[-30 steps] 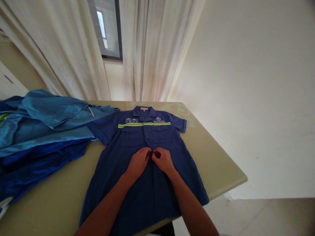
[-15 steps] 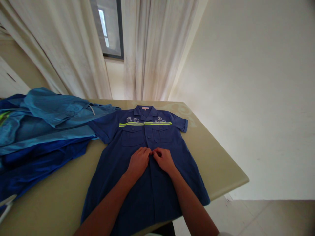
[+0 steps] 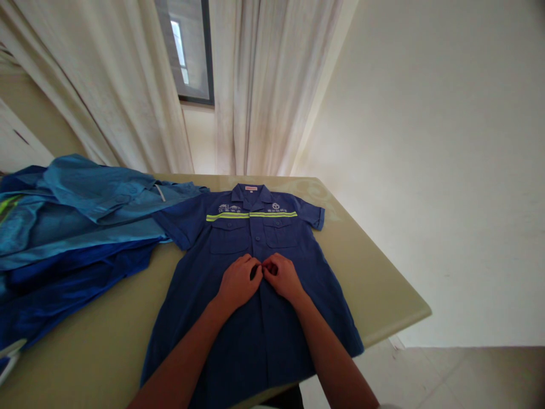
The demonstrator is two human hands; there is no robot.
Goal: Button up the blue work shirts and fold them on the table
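Note:
A dark blue short-sleeved work shirt [image 3: 238, 335] with a yellow-green reflective stripe across the chest lies flat, front up, on a beige table [image 3: 361, 267]. My left hand [image 3: 238, 281] and my right hand [image 3: 281, 277] meet at the shirt's front placket, just below the two chest pockets. Both hands have their fingers curled and pinch the placket fabric between fingertips. What lies under the fingertips is hidden. The collar points away from me toward the curtains.
A heap of lighter blue garments [image 3: 72, 227] covers the table's left side and touches the shirt's left sleeve. White curtains [image 3: 255, 85] and a window hang behind the table. The table's right edge drops to a tiled floor [image 3: 460, 375].
Both hands stay pinched together at the placket. They have shifted very slightly up the shirt, and the view has wobbled a little.

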